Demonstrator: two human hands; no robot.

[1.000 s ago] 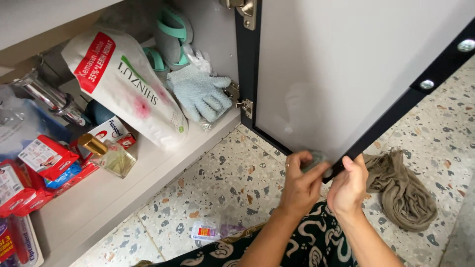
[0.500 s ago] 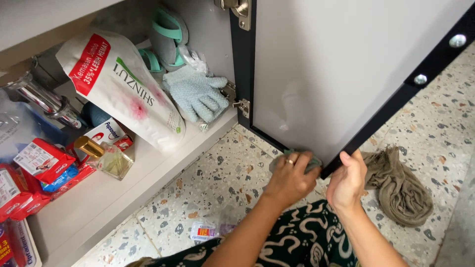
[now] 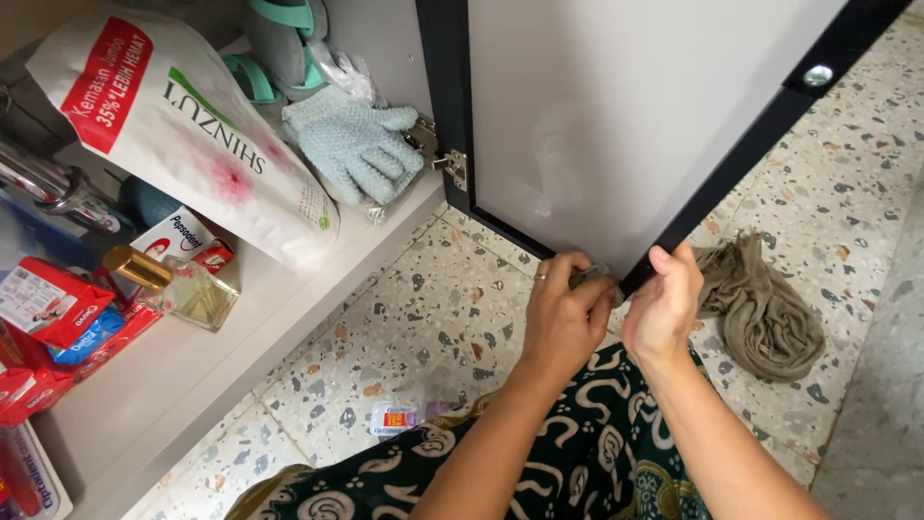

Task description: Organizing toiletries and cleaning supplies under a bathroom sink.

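I see my left hand [image 3: 563,313] in the middle of the frame, its fingers [image 3: 577,281] pinching a small grey cloth [image 3: 589,276] against the bottom edge of the open cupboard door [image 3: 616,125]. My right hand [image 3: 664,303] is just beside it, fingers curled around the door's lower corner. The cloth sits between both hands, nearer the left. The door edge runs slanting from middle down to the right corner.
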